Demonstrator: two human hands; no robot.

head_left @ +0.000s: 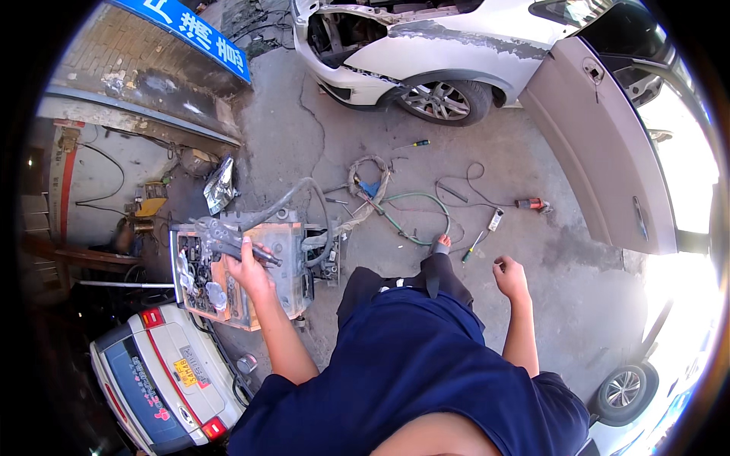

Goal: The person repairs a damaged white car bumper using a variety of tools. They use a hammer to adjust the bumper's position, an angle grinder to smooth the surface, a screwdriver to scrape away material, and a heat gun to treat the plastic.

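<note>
My left hand (251, 267) is wrapped around a black welding gun (237, 245), out to my left above a machine cart. From the gun a thick grey cable (283, 199) arcs up and curls down the cart's right side. Beneath it, the metal cart (287, 292) has a scuffed top and small tools and parts along its left side. Out to my right, my right hand (511, 277) hangs over the concrete with its fingers curled in; nothing shows in them.
Ahead stands a white car (456, 47) with its front stripped, its door (608, 144) swung out at right. Hoses (445, 216), screwdrivers (473, 247), a power strip (496, 220) and a red-and-black power tool (532, 204) lie across the floor. A white van (171, 372) is behind left.
</note>
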